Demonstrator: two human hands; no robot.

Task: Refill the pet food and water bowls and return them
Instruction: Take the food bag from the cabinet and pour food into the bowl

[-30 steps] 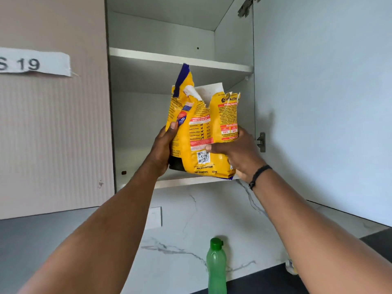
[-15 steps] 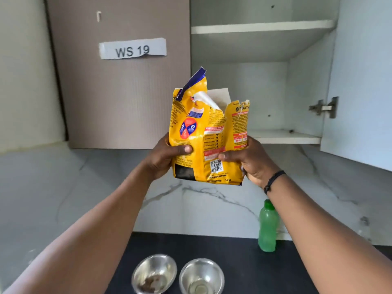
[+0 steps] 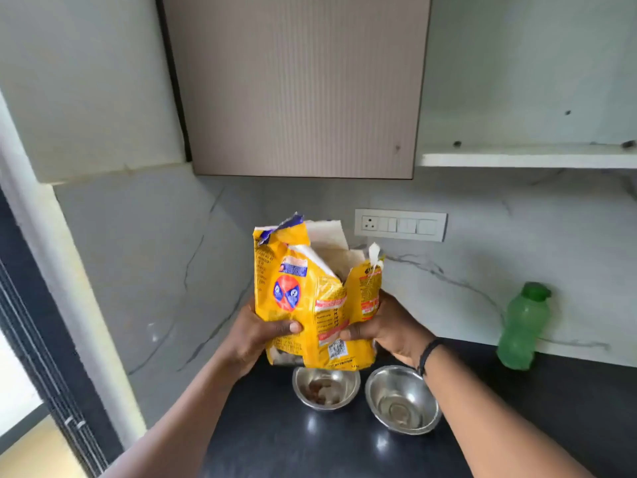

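Both my hands hold a yellow pet food bag (image 3: 310, 298) upright, its torn top open. My left hand (image 3: 256, 334) grips its lower left side and my right hand (image 3: 386, 331) grips its lower right side. The bag hangs just above two steel bowls on the black counter (image 3: 275, 439). The left bowl (image 3: 325, 388) holds a few brown kibble pieces. The right bowl (image 3: 403, 400) holds a little clear water. A green plastic bottle (image 3: 522, 326) with a green cap stands at the back right of the counter against the wall.
A closed beige wall cabinet (image 3: 296, 84) hangs above, with an open cabinet's white shelf (image 3: 527, 160) to its right. A white switch and socket panel (image 3: 400, 224) sits on the marble backsplash. A dark window frame (image 3: 38, 339) runs down the left edge.
The bag has come down out of the open cabinet and to just above the bowls. My view has tilted down, so both bowls and more of the counter now show.
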